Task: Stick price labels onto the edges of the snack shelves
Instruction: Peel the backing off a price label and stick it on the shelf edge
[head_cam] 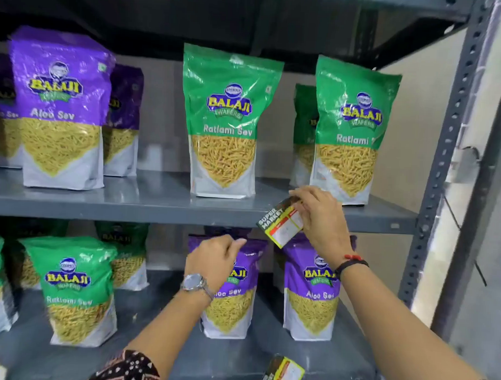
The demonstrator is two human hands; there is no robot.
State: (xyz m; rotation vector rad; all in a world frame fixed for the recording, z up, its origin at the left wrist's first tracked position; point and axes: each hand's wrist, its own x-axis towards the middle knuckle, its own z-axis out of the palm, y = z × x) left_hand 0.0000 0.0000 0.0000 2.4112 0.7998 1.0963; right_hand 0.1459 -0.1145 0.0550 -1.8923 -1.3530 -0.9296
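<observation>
Our right hand (320, 220) pinches the tilted yellow-and-black paper price label (280, 223) at the grey metal shelf edge (129, 212) — it may stick crooked. Our left hand (212, 259), its grip loosely curled and empty, hangs below.

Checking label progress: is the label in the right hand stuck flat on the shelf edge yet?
Not yet. The label hangs tilted in the right hand, overlapping the shelf edge.

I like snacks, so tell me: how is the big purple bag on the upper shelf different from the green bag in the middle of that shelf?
The purple bag says Aloo Sev; the green bag says Ratlami Sev. The purple bag stands at the left with more purple bags behind it; the green bag stands alone in the middle. Both stand upright on the upper shelf, say Balaji Wafers, and picture thin yellow sev strands above a white bottom.
</observation>
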